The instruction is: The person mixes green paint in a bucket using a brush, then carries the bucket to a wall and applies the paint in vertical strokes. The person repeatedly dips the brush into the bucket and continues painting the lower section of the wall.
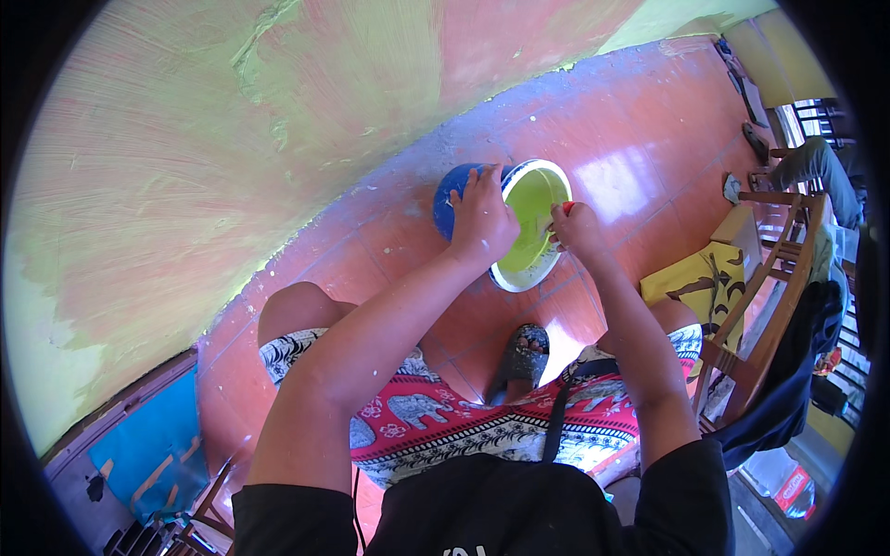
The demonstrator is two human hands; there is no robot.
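Observation:
A blue plastic bucket with a white rim is tilted towards me on the tiled floor, its mouth facing right. Lime-green paint fills the lower part and coats the inner wall. My left hand grips the bucket's side near the rim, fingers spread over the blue outside. At the opposite rim, my right hand is closed on a small red-handled tool. Most of that tool is hidden by the fingers, so its kind cannot be told. Paint specks mark the left hand.
A wall with streaky green paint over pink runs along the left. At right stand a wooden bench, a yellow cloth bag and a cardboard box. Another person's leg shows farther off. A blue panel leans at lower left.

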